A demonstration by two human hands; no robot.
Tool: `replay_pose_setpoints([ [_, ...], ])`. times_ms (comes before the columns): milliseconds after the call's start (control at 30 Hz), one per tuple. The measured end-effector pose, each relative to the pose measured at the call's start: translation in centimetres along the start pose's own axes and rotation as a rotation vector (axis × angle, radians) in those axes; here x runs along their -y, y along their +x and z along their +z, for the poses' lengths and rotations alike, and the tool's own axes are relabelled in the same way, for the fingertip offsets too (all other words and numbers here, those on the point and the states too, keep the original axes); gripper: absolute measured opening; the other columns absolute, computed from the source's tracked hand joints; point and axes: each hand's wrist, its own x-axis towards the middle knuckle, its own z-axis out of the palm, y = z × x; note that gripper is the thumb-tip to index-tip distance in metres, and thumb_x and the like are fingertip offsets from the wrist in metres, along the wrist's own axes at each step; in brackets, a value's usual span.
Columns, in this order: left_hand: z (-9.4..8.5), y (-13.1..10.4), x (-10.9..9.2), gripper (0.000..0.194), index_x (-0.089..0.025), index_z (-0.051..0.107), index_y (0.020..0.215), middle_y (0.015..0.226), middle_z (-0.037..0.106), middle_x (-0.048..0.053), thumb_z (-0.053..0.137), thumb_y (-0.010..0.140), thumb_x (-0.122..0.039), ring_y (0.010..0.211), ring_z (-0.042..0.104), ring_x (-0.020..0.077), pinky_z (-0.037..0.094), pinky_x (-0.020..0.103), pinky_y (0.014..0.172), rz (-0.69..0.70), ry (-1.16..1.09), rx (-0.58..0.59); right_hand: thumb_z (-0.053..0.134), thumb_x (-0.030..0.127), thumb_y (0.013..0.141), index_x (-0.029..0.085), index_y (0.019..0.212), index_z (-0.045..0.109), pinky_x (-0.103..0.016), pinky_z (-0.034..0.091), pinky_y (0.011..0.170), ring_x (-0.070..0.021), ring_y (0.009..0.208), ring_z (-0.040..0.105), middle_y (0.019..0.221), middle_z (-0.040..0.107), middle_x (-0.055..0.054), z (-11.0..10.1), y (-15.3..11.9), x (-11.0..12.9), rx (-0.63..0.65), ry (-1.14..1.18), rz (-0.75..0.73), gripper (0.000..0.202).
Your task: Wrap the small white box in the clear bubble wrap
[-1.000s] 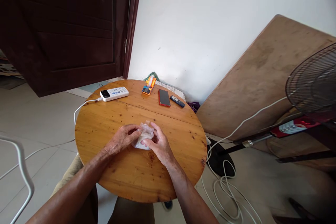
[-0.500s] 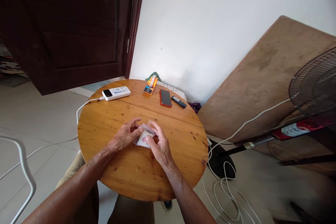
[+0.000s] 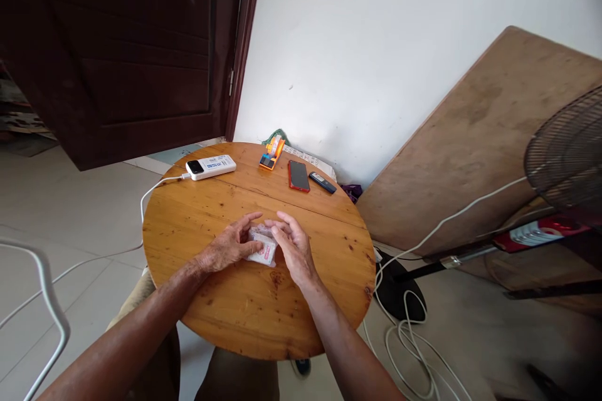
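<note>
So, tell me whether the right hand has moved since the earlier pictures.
Yes: judged against the phone, the right hand has shifted slightly forward, nearer to it, and a little to the right.

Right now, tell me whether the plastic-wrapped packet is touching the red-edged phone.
No, the wooden tabletop shows between the plastic-wrapped packet and the red-edged phone.

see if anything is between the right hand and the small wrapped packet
Nothing visible stands between the right hand and the wrapped packet; they are side by side. The left hand has its thumb on the packet's opposite side. The orange tape dispenser and phone lie farther back.
</note>
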Motion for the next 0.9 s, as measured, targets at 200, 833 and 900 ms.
replay_pose_setpoints([
  [200, 0.1, -0.1, -0.3, 0.083, -0.021, 0.036, 0.145, 0.121, 0.064, 0.01, 0.073, 0.072, -0.033, 0.104, 0.063, 0.0223, 0.051, 0.034, 0.085, -0.001, 0.013, -0.013, 0.071, 0.036, 0.076, 0.022, 0.116, 0.058, -0.035, 0.056, 0.08, -0.0192, 0.082, 0.068, 0.089, 0.073, -0.002, 0.8, 2.0, 1.3, -0.055, -0.087, -0.058, 0.044],
  [833, 0.2, 0.9, -0.4, 0.06, -0.01, 0.058, 0.127, 0.099, 0.069, 0.011, 0.061, 0.078, -0.044, 0.082, 0.063, 0.02, 0.051, 0.031, 0.074, 0.055, 0.434, -0.253, 0.056, 0.022, 0.088, 0.028, 0.099, 0.071, -0.038, 0.053, 0.086, -0.023, 0.091, 0.069, 0.097, 0.075, -0.005, 0.8, -0.3, -0.6, -0.142, -0.63, -0.53, 0.02],
  [900, 0.1, 0.5, -0.5, 0.066, -0.012, 0.053, 0.134, 0.114, 0.066, 0.012, 0.065, 0.075, -0.04, 0.089, 0.064, 0.0206, 0.052, 0.032, 0.079, 0.051, 0.357, -0.196, 0.055, 0.022, 0.089, 0.028, 0.101, 0.071, -0.038, 0.053, 0.085, -0.0231, 0.089, 0.069, 0.095, 0.075, -0.005, 0.8, -0.2, -0.8, -0.143, -0.651, -0.525, 0.02],
])
